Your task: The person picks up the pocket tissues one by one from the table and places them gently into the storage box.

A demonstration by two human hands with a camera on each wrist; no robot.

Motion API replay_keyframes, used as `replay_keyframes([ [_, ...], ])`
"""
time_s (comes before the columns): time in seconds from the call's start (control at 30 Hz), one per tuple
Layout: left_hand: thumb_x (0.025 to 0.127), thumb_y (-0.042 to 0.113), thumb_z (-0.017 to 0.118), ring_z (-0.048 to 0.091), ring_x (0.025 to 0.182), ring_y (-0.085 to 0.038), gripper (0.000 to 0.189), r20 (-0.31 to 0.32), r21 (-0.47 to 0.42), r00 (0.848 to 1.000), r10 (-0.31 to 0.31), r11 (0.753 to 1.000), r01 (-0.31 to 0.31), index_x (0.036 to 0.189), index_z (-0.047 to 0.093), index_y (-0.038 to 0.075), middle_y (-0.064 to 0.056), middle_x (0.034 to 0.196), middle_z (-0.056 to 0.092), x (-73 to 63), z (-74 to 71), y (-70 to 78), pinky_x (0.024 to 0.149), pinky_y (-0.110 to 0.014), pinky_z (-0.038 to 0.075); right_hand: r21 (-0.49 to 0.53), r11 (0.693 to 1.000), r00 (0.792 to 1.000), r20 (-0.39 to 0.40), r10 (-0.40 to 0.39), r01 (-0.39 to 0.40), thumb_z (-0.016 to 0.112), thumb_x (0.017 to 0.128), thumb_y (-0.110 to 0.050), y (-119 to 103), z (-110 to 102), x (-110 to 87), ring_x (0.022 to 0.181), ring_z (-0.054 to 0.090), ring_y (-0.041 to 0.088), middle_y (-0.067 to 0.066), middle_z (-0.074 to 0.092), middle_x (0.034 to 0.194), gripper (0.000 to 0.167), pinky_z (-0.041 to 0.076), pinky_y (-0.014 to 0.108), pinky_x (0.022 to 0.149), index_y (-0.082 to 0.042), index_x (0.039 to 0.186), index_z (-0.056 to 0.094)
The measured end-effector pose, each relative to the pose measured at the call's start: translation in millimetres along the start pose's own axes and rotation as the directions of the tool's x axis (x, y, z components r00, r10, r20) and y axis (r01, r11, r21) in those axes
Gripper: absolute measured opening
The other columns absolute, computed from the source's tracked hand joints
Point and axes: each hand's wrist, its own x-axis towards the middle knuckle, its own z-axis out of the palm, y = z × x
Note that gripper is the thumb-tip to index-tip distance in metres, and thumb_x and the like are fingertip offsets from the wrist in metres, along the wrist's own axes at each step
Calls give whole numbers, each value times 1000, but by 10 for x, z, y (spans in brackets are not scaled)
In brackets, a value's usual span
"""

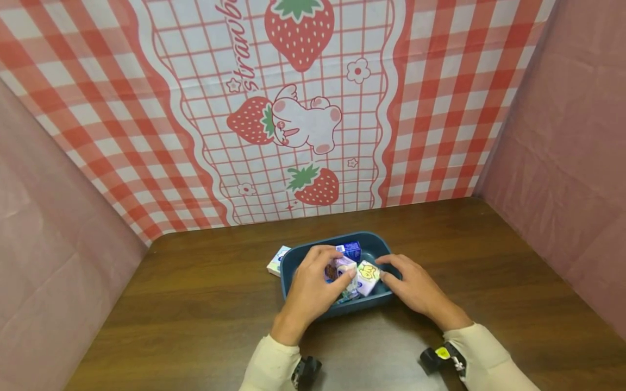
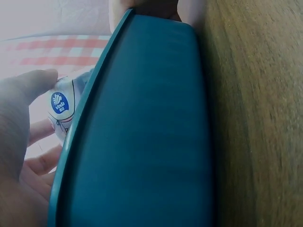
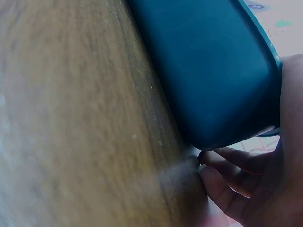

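My left hand (image 1: 313, 285) reaches over the near-left rim of a dark blue plastic bin (image 1: 332, 310). Thumb and fingers pinch a small pocket tissue pack (image 1: 348, 266), whose round blue "Vinda" label faces the left wrist view. At the bin's right end is my right hand (image 1: 415, 285), thumb and index finger over the rim. Its other fingers (image 3: 227, 189) curl outside the bin, close to the bottom corner and the tabletop. Inside the bin, a white-and-yellow tissue pack (image 1: 368, 277) lies beside the right thumb. Behind it is a dark blue pack (image 1: 352, 250). My left hand partly hides other packs.
Outside the bin's left end, a white tissue pack (image 1: 277, 262) lies on the brown wooden table (image 1: 205, 293). A red-checked strawberry cloth (image 1: 430, 136) hangs along the back edge, with pink cloth (image 1: 552, 179) at both sides.
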Motion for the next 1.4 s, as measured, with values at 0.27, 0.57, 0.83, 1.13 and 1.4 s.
replay_keyframes([
  [0.27,87,38,79,59,95,-13,40,18,11,1000,-12,1000,12,115,70,11,-5,126,60,-4,16,-1,75,-28,52,-1,1000,1000,-8,0,0,62,97,-24,-3,-1,2,119,57,33,11,62,128,32,43,62,98,-15,127,65],
  [0.57,83,36,83,59,103,-16,43,35,22,999,-3,1000,2,116,69,11,-8,133,56,-14,28,-12,81,-30,53,12,1000,1000,-6,-1,1,61,97,-24,-5,-1,-3,119,57,33,11,61,129,32,43,62,98,-15,127,65],
  [0.83,85,38,81,55,123,-24,46,49,53,999,-6,999,4,120,69,12,-11,139,54,-23,27,-12,98,-43,49,10,1000,1000,-7,3,-3,62,97,-24,-5,-1,3,120,56,33,11,61,129,32,43,62,98,-15,128,65],
  [1.13,87,33,79,53,128,-28,48,35,40,999,-17,999,16,127,65,10,-14,147,47,-35,29,-20,102,-45,47,5,1000,1000,-7,2,-1,62,97,-23,0,3,7,119,57,33,11,61,129,32,43,62,97,-16,128,64],
  [1.4,89,30,78,53,127,-28,50,18,27,1000,-22,999,22,132,63,9,-14,147,45,-35,31,-20,103,-46,45,-4,1000,1000,-7,1,-1,62,96,-23,6,11,21,114,58,30,10,62,125,32,45,60,96,-16,127,65],
])
